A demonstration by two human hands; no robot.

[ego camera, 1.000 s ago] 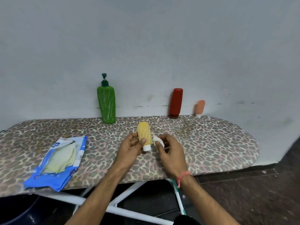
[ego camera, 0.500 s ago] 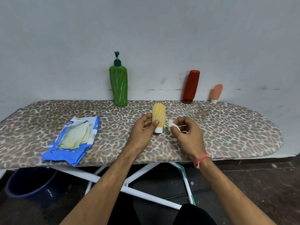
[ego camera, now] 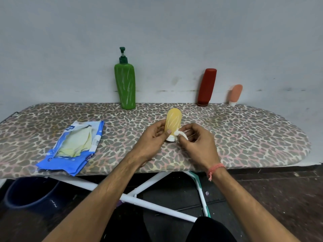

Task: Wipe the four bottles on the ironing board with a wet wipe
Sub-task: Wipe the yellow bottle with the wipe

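**Inspector:** State the position of the hands.

**Assistant:** The left hand grips a small yellow translucent squeeze bottle with a white cap, cap downward, thumb across its front and fingers curled behind; the bottle is upright, near the centre of the leopard-print ironing board; whether the cap touches the cover, I cannot tell. The right hand pinches a small bunched white wet wipe between thumb and fingertips; the wipe touches the bottle's lower right side, just above the cap.

**Inspector:** The other bottles?

**Assistant:** Three stand at the far edge by the grey wall; a tall green plastic pump bottle left of centre; a dark red cylindrical bottle, cap down and leaning right, further right; a small salmon-pink squeeze tube with a white cap, also cap down, just beyond it; all well apart from the hands.

**Inspector:** Anything else on the board?

**Assistant:** A blue torn-open wipe packet with pale yellowish contents lies flat at the near left; a pink thread band circles the right wrist; a dark blue bucket sits on the floor below the left end, beside the white frame legs.
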